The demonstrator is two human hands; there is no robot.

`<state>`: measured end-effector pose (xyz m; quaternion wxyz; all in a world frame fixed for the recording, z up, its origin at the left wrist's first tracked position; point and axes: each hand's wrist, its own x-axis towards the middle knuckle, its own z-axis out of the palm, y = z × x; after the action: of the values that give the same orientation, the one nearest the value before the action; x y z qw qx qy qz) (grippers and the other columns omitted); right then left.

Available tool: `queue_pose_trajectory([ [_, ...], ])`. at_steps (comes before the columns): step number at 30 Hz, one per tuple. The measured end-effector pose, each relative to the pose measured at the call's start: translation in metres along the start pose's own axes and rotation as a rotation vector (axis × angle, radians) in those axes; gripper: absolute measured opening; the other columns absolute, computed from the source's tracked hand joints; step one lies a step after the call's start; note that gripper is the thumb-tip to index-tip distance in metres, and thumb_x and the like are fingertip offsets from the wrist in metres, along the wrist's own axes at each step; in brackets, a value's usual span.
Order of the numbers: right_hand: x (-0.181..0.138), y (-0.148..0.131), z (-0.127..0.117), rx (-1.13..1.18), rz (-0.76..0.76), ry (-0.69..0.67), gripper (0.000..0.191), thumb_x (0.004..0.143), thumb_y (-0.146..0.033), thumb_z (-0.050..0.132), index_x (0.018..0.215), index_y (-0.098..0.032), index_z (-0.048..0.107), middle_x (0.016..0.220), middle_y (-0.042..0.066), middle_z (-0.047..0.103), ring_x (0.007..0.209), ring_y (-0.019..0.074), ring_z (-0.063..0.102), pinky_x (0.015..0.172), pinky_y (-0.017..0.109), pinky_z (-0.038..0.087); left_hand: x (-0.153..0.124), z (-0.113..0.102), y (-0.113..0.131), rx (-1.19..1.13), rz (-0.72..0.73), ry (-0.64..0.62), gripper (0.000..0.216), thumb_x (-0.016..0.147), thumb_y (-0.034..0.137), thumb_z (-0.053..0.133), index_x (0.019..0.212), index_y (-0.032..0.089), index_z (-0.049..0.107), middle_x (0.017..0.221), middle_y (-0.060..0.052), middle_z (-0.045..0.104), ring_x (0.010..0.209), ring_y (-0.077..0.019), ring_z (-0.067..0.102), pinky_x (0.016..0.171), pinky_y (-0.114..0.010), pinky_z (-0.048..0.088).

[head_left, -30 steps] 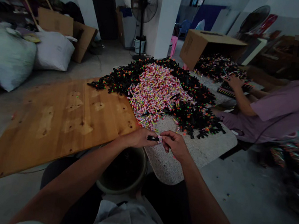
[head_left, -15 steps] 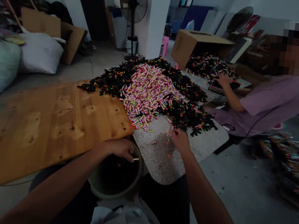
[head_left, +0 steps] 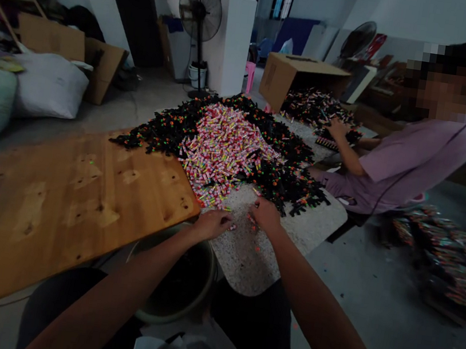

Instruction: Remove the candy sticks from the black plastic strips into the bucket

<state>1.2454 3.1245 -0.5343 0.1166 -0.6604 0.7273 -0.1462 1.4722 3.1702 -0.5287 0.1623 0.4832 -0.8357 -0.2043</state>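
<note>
Bucket (head_left: 200,303) nearest, dark inside, beyond the left forearm. Left hand (head_left: 211,224) just shifted from over that bucket to the tabletop (head_left: 245,271), opposite the right hand (head_left: 267,214); probably a moment between one piece and another. Fingers of both hands curled in close to small loose pieces (head_left: 232,227); grasping or merely touching, impossible to tell. Beyond, on the same tabletop, a jumbled heap of short pink-and-white tube-like pieces (head_left: 219,146), flecked yellow and red, bordered by black pieces (head_left: 286,185) dotted orange and green. Farther right, a co-worker's hand (head_left: 338,128) at another pile (head_left: 307,105).
</note>
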Motion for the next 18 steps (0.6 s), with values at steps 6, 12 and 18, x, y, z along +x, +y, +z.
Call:
queue_pose_trajectory([
  [6, 0.015, 0.01, -0.01, -0.056, 0.208, 0.146, 0.069, 0.098, -0.058, 0.047, 0.143, -0.006, 0.047, 0.127, 0.028, 0.064, 0.111, 0.0326, 0.068, 0.089, 0.037, 0.05, -0.002, 0.003, 0.008, 0.059, -0.073, 0.023, 0.022, 0.091, 0.034, 0.059, 0.103, 0.022, 0.073, 0.099, -0.007, 0.072, 0.089, -0.0214, 0.064, 0.078, -0.029, 0.046],
  [12, 0.009, 0.003, -0.003, -0.035, 0.025, -0.026, 0.047, 0.101, -0.05, 0.044, 0.127, -0.016, 0.064, 0.115, 0.018, 0.072, 0.11, 0.0269, 0.068, 0.092, 0.033, 0.047, -0.004, 0.006, 0.005, 0.041, -0.128, 0.038, 0.027, 0.092, 0.034, 0.06, 0.113, 0.021, 0.071, 0.104, -0.007, 0.073, 0.094, -0.0215, 0.066, 0.084, -0.03, 0.048],
  [18, -0.021, -0.003, -0.004, -0.059, -0.22, -0.004, 0.034, 0.1, -0.039, 0.049, 0.115, -0.02, 0.073, 0.11, 0.013, 0.073, 0.101, 0.0238, 0.069, 0.086, 0.029, 0.047, -0.004, 0.009, 0.011, -0.005, -0.104, 0.193, 0.04, 0.094, 0.033, 0.058, 0.132, 0.021, 0.06, 0.126, -0.012, 0.067, 0.117, -0.0254, 0.062, 0.103, -0.038, 0.046],
])
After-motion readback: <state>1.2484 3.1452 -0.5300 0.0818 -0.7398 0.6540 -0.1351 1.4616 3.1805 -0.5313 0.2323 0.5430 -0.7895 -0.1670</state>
